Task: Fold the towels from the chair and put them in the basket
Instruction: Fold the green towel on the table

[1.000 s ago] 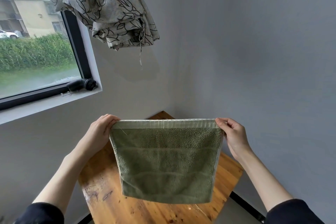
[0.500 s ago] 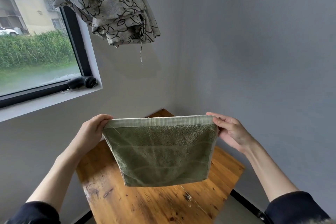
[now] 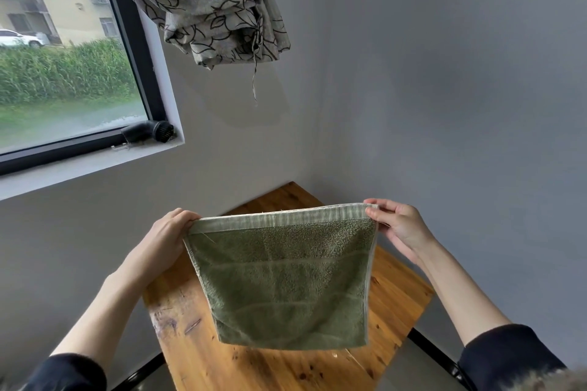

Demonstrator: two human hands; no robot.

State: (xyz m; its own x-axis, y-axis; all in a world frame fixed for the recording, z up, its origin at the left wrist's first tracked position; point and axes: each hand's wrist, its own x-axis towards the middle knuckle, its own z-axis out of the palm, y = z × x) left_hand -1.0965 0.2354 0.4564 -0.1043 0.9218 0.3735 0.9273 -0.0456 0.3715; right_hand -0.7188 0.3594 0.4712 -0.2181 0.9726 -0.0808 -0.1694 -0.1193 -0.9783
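Head view looks down at a fuzzy green towel (image 3: 286, 282), a floppy square with a pale ribbed top edge, hanging in the air above the shiny wooden table (image 3: 397, 301). At the towel's top left corner the left hand (image 3: 165, 238) pinches it. At the top right corner the right hand (image 3: 400, 228) pinches too, fingers curled.

The towel (image 3: 282, 279) hides the middle of the table (image 3: 197, 355); bottom edge crops the table's near end.
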